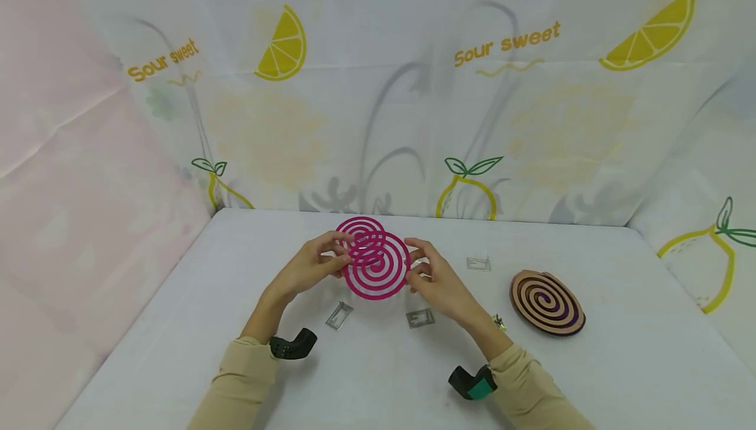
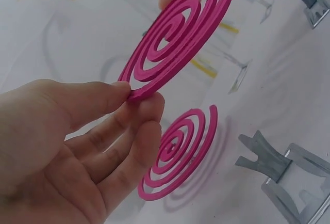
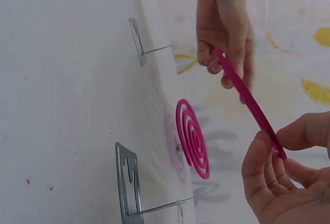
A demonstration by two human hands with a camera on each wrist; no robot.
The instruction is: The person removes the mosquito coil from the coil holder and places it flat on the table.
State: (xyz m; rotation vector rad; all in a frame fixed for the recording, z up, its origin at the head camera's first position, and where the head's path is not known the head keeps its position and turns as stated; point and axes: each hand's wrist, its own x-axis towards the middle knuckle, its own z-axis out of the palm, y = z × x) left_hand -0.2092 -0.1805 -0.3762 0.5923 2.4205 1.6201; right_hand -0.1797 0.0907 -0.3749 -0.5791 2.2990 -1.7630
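Note:
Both hands hold one pink mosquito coil (image 1: 377, 297) raised above the table. My left hand (image 1: 310, 262) pinches its left rim between thumb and fingers, as the left wrist view shows. On the opposite rim, my right hand (image 1: 440, 285) pinches it with thumb and fingertips. A second pink mosquito coil (image 1: 360, 218) is behind the held one, partly overlapped by it in the head view; the right wrist view shows this coil (image 3: 193, 136) apart from both hands. Two small metal coil stands, one on the left (image 1: 339, 316) and one on the right (image 1: 420, 318), lie below the hands.
Another metal stand (image 1: 479, 264) is farther back, right of my right hand. A round stack of brown and dark mosquito coils (image 1: 546, 303) lies on the white table (image 1: 177, 351) at the right. Printed cloth (image 1: 378, 121) hangs behind the table's back edge.

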